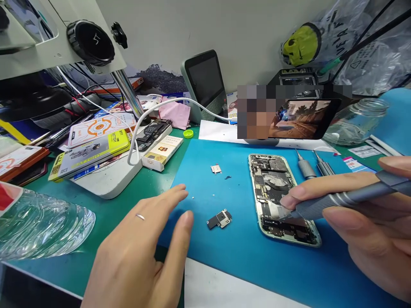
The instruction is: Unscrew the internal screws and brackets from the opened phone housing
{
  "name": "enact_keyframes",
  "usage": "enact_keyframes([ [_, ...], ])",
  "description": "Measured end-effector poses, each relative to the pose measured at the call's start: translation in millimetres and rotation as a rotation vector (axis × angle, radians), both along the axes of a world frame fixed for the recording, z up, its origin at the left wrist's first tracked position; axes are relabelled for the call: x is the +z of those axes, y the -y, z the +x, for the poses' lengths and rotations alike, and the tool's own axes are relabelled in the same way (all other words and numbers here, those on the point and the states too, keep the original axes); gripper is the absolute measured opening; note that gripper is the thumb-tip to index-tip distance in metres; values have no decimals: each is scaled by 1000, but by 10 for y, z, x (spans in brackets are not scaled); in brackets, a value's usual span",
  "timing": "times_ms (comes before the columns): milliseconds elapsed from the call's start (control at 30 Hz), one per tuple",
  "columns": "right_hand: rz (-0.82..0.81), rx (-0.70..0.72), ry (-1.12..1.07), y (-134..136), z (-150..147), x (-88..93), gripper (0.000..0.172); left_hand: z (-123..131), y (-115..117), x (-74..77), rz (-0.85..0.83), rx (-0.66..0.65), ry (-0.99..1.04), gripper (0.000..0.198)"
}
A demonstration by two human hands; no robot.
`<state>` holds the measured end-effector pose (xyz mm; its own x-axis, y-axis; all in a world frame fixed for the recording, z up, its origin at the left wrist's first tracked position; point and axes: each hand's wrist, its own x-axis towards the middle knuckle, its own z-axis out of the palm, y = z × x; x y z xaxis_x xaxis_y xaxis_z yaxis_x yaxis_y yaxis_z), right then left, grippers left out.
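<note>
An opened smartphone [278, 176] lies on a blue mat [221, 252], its inner parts exposed. My right hand [362, 214] grips a grey precision screwdriver [340, 199], whose tip reaches down to the lower part of the phone. My left hand [141, 248] hovers over the mat's left edge, thumb and fingers apart, holding nothing. Just right of its thumb lies a small black and silver phone part [220, 219]. Farther back on the mat are a small metal SIM tray part [216, 169] and a tiny dark piece [227, 177]. Small screws [213, 195] lie near them.
Two more screwdrivers [306, 166] lie behind the phone. A propped phone [305, 119] shows a video at the back. Left stand a water bottle [45, 222], a battery box [90, 156] and a microscope stand [126, 92]. A glass jar [356, 122] is at the right.
</note>
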<state>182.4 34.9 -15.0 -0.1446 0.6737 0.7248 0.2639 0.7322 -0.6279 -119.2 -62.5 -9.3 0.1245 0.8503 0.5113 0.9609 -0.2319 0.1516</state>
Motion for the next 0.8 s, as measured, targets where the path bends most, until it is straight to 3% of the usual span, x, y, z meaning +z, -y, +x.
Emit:
enact_keyframes([
  [67, 5, 10, 103, 2, 8, -42, 57, 132, 24, -38, 31, 30, 93, 25],
  [133, 133, 172, 120, -44, -13, -21, 72, 359, 44, -148, 55, -89, 112, 22],
  [200, 285, 210, 48, -105, -56, 23, 79, 647, 62, -306, 90, -201, 129, 25],
  [367, 281, 281, -13, -154, -124, 56, 79, 1219, 99, -593, 92, -221, 164, 44],
  [533, 243, 306, 34, -99, -88, 47, 80, 1151, 73, -546, 29, -216, 61, 51],
  [700, 170, 279, 12, -63, -77, 32, 70, 925, -1, -455, 44, -351, -233, 68],
  [800, 195, 276, -14, -75, -86, 40, 72, 980, 13, -467, 9, -298, -148, 61],
])
